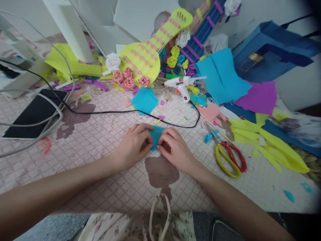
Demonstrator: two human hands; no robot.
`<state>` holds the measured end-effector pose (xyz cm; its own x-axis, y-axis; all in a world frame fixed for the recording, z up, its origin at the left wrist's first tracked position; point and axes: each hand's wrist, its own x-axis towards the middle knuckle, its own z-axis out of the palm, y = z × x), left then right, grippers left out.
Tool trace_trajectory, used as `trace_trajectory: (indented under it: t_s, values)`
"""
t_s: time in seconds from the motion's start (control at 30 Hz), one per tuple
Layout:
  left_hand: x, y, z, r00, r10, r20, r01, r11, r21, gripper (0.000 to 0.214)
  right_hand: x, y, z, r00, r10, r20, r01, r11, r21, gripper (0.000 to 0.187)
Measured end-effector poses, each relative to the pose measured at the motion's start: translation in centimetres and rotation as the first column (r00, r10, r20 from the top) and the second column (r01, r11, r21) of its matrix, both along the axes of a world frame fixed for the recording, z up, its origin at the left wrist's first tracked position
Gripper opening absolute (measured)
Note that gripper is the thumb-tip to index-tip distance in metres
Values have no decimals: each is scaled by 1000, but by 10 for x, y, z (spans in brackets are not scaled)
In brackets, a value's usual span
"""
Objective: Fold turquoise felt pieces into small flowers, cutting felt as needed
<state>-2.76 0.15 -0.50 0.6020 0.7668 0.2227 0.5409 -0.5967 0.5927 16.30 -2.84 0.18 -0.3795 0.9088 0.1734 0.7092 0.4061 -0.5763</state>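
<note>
Between my two hands is a small piece of blue crepe paper, gathered at its near edge just above the table. My left hand pinches its left side, thumb and forefinger pressed together. On the right side, the fingers of my right hand pinch the same piece. A second blue paper piece lies flat a little beyond my hands. Right of my right hand rest scissors with one yellow and one red handle.
A white glue gun with a lit red light lies behind, its black cord looping across the table. Yellow and blue paper guitars lean at the back. A tablet lies left; yellow crepe paper and a blue bag are right.
</note>
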Motion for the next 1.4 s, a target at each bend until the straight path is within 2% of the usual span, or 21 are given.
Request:
trace_trajectory:
  t_s: [0.27,0.7,1.07,1.27,1.4]
  values:
    - [0,-2,1,999,-6,43,6,1000,-10,6,-2,-2,-2,1000,1,-18,-1,1000,9,14]
    - [-3,1,2,1000,-29,7,29,999,-26,9,-5,-4,-3,999,-27,28,26,999,25,7]
    - [-3,1,4,999,-36,1,37,999,-39,11,-1,-4,7,999,15,37,-12,997,-74,22]
    - [-4,2,5,999,-45,6,45,998,-47,10,1,-3,7,998,52,41,-50,997,-57,8]
    - [-4,0,3,999,-38,-24,37,999,-31,7,1,-2,4,998,39,40,-38,998,-42,8]
